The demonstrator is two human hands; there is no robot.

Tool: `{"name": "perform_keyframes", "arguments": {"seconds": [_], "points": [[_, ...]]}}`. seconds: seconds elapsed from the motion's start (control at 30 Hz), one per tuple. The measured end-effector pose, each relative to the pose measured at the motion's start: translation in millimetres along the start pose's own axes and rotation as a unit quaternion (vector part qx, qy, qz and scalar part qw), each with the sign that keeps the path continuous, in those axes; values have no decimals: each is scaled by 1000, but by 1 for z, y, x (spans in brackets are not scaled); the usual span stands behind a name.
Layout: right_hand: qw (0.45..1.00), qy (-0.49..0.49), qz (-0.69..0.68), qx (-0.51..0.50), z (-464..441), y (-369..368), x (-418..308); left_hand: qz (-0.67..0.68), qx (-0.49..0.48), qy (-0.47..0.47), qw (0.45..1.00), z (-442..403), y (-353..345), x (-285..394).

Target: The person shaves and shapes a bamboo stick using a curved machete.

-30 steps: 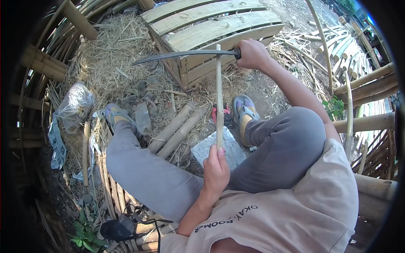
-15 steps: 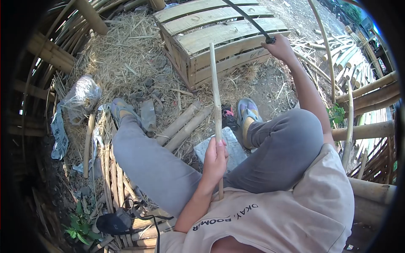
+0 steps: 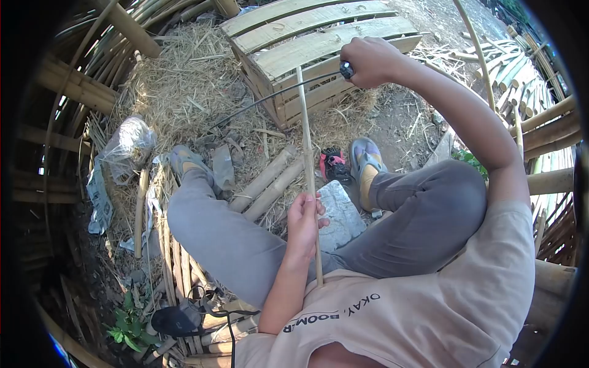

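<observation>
A long pale stick (image 3: 308, 141) stands nearly upright in the view, its lower end against my shirt. My left hand (image 3: 304, 222) is around its lower part, the thumb along the stick and the fingers loosely curled. In my right hand (image 3: 368, 63) is the dark handle of a long curved blade (image 3: 264, 99). That blade points left and crosses the stick near its upper end; whether the two touch is hard to tell.
A slatted wooden crate (image 3: 325, 43) lies ahead. Between my feet are two bamboo pieces (image 3: 264, 184), a pale stone block (image 3: 338, 218) and a black and red bundle (image 3: 334, 165). A plastic bag (image 3: 130, 144) lies left, cut bamboo (image 3: 512, 70) at the right.
The blade was raised up over the crate half a second ago and has come down across the stick. My left hand's fingers have loosened, and the stick leans slightly further left at its top.
</observation>
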State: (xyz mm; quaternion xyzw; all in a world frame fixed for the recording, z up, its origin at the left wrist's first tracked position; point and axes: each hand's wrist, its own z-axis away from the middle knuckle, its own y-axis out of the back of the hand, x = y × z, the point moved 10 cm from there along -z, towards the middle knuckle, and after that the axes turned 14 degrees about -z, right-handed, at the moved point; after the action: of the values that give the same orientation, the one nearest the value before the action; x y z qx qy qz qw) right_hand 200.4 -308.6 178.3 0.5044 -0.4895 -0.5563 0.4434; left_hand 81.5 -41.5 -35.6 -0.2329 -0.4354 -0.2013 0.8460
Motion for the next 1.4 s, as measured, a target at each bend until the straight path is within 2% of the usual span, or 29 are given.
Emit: {"name": "perform_keyframes", "arguments": {"seconds": [0.13,0.23,0.33,0.43,0.53,0.63,0.73,1.03,1.23,1.4], "points": [[999,4,-30,-22,-6,-25,7,8,-4,-11,1000,-2,-4,3],[999,-14,-16,-43,-7,-44,15,57,-16,20,998,6,-21,6],[998,-24,-45,-41,-2,-62,20,81,-83,63,991,4,-26,-12],[996,10,-91,-15,-2,-70,12,102,-84,44,990,4,-29,-10],[998,11,-45,-31,-1,-70,-4,60,-66,33,995,2,-25,-12],[999,27,-20,-32,-1,-72,-11,20,18,16,1000,0,-20,-9],[999,38,-17,-17,-4,-67,-11,10,15,-10,1000,1,-20,-6],[998,26,-5,-49,-9,-61,-10,117,-51,42,991,6,-26,-3],[998,25,-7,-52,-9,-60,-15,108,-68,51,990,3,-26,-6],[996,13,-67,-62,-9,-82,-7,103,-72,57,990,3,-21,-6]]}}
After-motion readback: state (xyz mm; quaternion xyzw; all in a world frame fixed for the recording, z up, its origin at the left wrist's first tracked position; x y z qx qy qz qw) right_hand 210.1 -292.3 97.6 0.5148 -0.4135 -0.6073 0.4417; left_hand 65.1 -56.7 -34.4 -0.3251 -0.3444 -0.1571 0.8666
